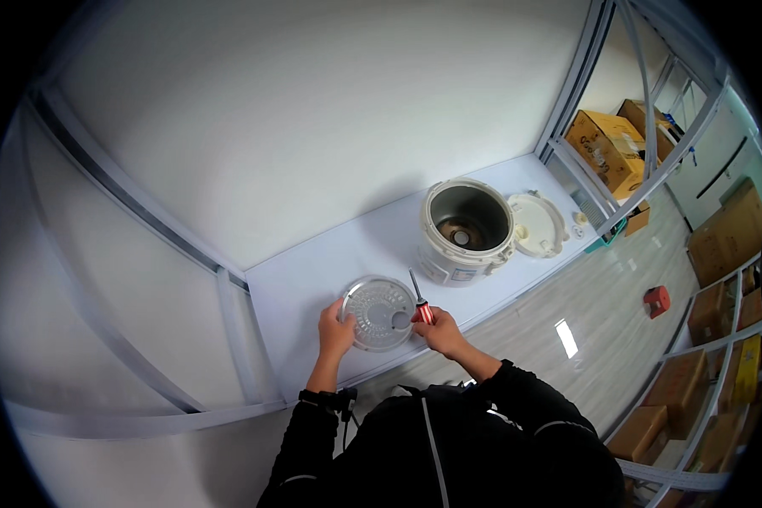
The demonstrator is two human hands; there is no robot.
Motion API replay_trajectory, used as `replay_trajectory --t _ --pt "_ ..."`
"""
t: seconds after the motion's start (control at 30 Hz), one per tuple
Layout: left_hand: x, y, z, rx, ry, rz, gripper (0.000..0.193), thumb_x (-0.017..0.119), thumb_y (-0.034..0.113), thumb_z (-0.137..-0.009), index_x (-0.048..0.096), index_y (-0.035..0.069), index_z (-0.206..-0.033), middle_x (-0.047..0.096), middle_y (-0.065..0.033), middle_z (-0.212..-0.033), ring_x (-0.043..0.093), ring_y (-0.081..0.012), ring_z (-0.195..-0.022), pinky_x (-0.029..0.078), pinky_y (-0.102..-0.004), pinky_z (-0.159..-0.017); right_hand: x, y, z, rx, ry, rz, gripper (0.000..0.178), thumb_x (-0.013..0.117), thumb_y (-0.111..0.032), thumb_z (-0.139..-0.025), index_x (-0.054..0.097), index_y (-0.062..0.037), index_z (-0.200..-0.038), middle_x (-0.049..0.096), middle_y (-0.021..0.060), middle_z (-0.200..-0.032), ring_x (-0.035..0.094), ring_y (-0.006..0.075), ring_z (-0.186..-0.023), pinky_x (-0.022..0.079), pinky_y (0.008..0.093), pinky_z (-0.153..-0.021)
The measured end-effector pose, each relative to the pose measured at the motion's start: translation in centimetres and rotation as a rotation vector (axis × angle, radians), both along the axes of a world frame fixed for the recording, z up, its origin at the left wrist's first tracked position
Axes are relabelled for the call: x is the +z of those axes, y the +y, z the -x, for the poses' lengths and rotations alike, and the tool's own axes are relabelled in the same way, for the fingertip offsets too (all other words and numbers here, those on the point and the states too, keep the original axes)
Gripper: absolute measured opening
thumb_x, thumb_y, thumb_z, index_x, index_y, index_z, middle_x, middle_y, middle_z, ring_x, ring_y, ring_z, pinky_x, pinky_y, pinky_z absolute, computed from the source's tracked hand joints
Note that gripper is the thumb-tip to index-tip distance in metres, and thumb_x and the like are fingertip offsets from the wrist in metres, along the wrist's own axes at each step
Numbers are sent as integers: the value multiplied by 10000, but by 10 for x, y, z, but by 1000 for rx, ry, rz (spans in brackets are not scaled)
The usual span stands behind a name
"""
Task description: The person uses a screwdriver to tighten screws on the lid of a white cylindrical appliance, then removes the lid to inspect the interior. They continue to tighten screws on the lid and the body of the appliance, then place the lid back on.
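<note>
A round, silvery perforated disc [372,309], like a rice cooker's inner lid, is in front of me at the table's near edge. My left hand [336,328] is closed on its left rim, thumb on top. In my right hand [441,333] is a screwdriver [425,312] with a red and white handle, its metal shaft pointing up and away. The right fingers are at the disc's right rim, beside a small grey round part [400,321]. Farther right stands an open white rice cooker body [457,264], its dark interior showing.
A white round cover [540,224] lies right of the cooker, with small pale parts [579,218] beyond it on the white table [300,288]. Metal frame posts and a wall border the table. Cardboard boxes [610,151] sit on shelves at right; a red stool-like object [656,301] is on the floor.
</note>
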State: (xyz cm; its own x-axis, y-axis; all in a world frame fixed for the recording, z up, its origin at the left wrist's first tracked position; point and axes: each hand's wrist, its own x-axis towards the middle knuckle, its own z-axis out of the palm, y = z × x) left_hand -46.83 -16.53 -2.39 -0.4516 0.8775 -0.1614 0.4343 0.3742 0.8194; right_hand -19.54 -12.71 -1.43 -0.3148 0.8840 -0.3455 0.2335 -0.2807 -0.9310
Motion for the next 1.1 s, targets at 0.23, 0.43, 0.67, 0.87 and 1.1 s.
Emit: replay_trajectory --t 0.23,0.43,0.67,0.87,1.1 --pt "40 -21 23 100 -206 -235 323 690 51 -981 715 3 -1299 607 -132 -1403 672 -210 -1046 576 -338 -897 87 5 3 31 54 -339 249 779 -120 -847 735 -28 -1074 678 124 -1128 664 247 -1032 529 360 -920" --pt "139 -34 -1 129 -485 -422 278 635 -9 -1022 710 -29 -1288 590 -89 -1404 665 -158 -1022 585 -299 -860 160 38 -20 119 223 -405 229 763 -79 -856 734 -34 -1078 672 131 -1154 657 261 -1073 519 366 -942" --pt "173 0 -79 131 -458 -476 305 685 0 -985 710 -25 -1288 583 -110 -1392 680 -164 -1045 605 -312 -835 199 108 -75 130 257 -393 236 744 -72 -910 690 -19 -1133 693 52 -1002 666 153 -890 539 319 -826" --pt "172 47 -153 144 -452 -491 296 724 26 -964 720 -16 -1256 585 -121 -1339 702 -188 -995 610 -313 -827 207 169 -131 142 134 -462 192 738 -119 -909 719 -42 -1085 659 6 -835 596 107 -788 500 292 -739" --pt "151 84 -204 182 -216 -481 271 737 63 -976 737 19 -1243 606 -89 -1225 709 -161 -925 590 -286 -803 183 220 -168 196 80 -334 236 753 -93 -887 732 -12 -1108 722 95 -1252 667 166 -1057 534 323 -911"
